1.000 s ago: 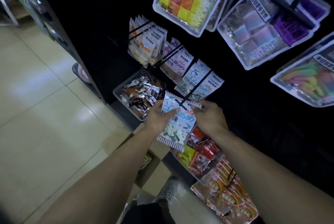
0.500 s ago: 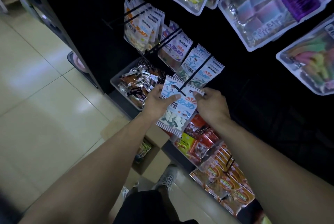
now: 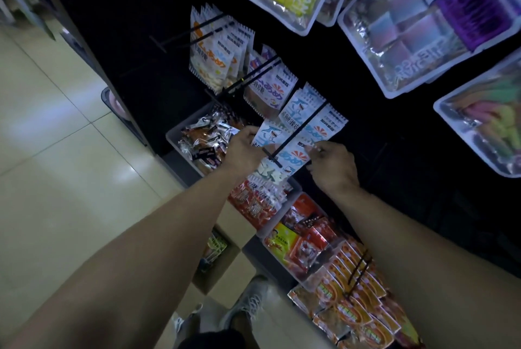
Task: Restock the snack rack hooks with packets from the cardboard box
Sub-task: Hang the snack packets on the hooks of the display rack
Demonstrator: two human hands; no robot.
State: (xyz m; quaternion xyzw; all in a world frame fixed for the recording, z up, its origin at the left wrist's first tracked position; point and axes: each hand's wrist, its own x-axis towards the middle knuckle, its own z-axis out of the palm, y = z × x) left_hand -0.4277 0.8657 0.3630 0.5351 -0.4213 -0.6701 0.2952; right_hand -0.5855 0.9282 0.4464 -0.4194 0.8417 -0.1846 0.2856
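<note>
You are hanging a shark-print candy packet (image 3: 277, 148) on the black hook (image 3: 293, 134).

Your left hand (image 3: 244, 148) grips the packet at its left top edge and your right hand (image 3: 332, 164) pinches its right top corner, so both hands are closed on it. The packet sits at the front end of the hook, with the end bar across its face; I cannot tell if the hole is fully over the hook. Behind it, two similar packets (image 3: 315, 114) already hang on this hook, and the neighbouring hooks also carry packets. The cardboard box (image 3: 222, 258) stands on the floor below, near your shoe (image 3: 248, 300), and some packets seem to be inside, so I judge more restocking is left.
</note>
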